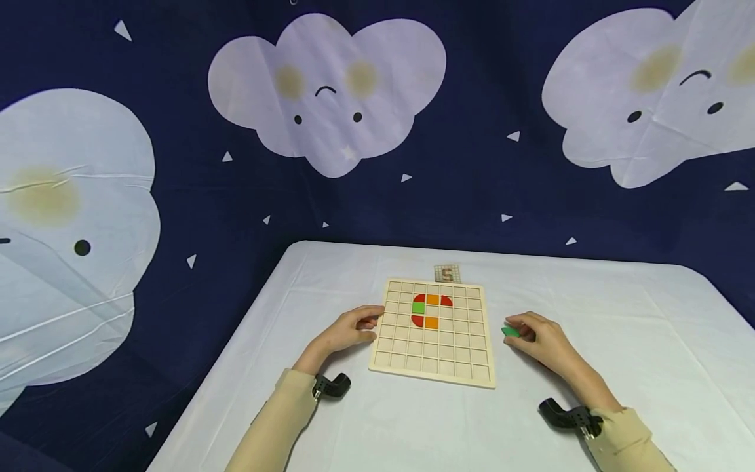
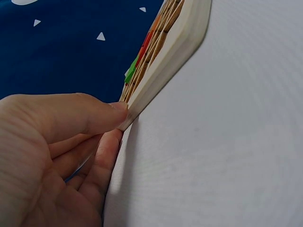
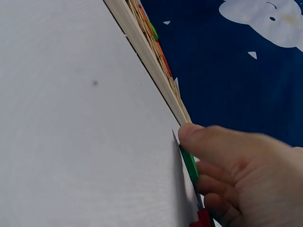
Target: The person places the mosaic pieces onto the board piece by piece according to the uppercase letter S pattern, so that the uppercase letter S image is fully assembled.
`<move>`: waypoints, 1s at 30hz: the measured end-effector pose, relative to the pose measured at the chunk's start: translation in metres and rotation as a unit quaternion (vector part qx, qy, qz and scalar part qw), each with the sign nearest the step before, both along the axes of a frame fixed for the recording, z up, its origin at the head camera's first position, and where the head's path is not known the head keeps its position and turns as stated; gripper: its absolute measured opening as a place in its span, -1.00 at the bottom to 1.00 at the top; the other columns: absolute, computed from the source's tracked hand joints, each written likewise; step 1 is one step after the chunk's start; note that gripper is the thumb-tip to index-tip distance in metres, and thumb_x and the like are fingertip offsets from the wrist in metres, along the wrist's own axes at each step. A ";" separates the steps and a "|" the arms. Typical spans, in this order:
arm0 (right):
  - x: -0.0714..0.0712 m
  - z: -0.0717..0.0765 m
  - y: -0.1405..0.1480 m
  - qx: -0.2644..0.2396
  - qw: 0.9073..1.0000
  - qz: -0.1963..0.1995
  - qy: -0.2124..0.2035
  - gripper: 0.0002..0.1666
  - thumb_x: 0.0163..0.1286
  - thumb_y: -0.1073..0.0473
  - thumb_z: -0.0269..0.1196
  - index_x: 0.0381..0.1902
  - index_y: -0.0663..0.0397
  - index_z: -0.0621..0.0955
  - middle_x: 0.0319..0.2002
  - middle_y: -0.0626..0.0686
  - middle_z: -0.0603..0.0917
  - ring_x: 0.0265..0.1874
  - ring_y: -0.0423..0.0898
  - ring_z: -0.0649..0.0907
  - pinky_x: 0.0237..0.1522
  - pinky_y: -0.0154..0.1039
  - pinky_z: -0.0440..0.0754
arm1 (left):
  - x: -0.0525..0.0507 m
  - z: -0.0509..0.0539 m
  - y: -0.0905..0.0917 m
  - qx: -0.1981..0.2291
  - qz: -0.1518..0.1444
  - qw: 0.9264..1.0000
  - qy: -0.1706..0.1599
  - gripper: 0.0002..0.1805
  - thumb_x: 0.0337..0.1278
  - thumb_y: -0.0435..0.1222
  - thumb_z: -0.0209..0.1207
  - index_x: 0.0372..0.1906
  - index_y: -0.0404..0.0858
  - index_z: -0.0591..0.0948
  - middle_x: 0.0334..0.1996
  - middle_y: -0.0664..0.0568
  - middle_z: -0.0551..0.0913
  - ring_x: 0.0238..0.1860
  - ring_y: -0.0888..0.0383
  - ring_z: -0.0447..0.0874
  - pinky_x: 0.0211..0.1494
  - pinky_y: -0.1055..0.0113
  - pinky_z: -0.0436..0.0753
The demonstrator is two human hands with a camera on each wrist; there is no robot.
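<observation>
A pale wooden grid board (image 1: 433, 351) lies on the table with red, orange (image 1: 432, 323) and green (image 1: 418, 307) pieces in its upper left cells. At its left edge is my left hand (image 1: 348, 329); in the left wrist view the thumb and a finger grip the board's rim (image 2: 156, 78). To the right of the board, apart from it, my right hand (image 1: 542, 337) pinches a green piece (image 3: 190, 164) between thumb and fingers. Below those fingers a red piece (image 3: 203, 218) shows; I cannot tell whether it is held.
A small card (image 1: 447, 273) with a grid pattern lies just behind the board. White cloth covers the table (image 1: 619, 308). A dark blue curtain (image 1: 366, 210) with clouds hangs behind. Each wrist wears a black camera mount (image 1: 563, 416).
</observation>
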State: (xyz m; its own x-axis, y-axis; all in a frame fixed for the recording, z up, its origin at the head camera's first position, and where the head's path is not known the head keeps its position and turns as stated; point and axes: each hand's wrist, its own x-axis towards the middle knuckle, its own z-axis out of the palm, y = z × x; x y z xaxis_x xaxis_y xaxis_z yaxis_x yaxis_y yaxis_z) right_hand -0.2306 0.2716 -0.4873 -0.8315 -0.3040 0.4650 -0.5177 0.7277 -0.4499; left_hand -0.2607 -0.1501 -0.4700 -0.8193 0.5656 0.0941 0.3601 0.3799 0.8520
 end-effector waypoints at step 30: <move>0.000 0.013 -0.005 -0.079 0.996 -0.034 -0.012 -0.60 0.07 0.40 0.39 -0.07 0.24 0.64 -0.26 0.08 0.69 -0.38 -0.14 0.65 -0.37 -0.42 0.62 | -0.001 0.001 -0.001 0.002 -0.002 1.000 0.008 -0.39 0.05 -0.53 0.20 0.27 -0.49 0.35 0.22 -0.27 0.39 -0.02 0.03 0.49 0.11 0.29 0.51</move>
State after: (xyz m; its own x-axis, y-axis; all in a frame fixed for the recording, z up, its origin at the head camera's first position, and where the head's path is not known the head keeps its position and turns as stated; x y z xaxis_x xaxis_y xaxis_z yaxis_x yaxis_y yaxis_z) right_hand -0.2302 0.2662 -0.4740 -0.8593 -0.1707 0.4821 -0.4568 0.6803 -0.5732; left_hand -0.2615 -0.1507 -0.4686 -0.8149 0.5691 0.1096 0.3760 0.3753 0.8472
